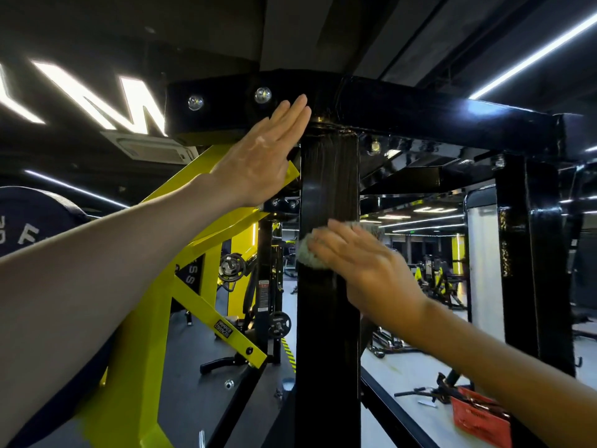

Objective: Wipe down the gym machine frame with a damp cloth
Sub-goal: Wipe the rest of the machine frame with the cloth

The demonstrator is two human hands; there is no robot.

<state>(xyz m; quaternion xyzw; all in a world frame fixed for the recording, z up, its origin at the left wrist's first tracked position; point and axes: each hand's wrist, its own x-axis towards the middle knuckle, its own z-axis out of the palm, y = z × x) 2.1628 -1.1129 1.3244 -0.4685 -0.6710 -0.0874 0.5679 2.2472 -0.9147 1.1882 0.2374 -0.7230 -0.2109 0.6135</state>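
Item: grey cloth (309,255), pressed by the right hand (361,263) (fingers straight, not clenched) against the black upright (326,334). The left hand (261,156) lay flat, empty, at its top corner. Long overlapping strokes would suit.

Two bare forearms, left forearm (106,270) wide and close to the camera, right forearm (484,357) slimmer in view. Bare left hand (258,160) with a light sheen and faint tendon ridges across its back. Bare right hand (365,266), fingers blurred
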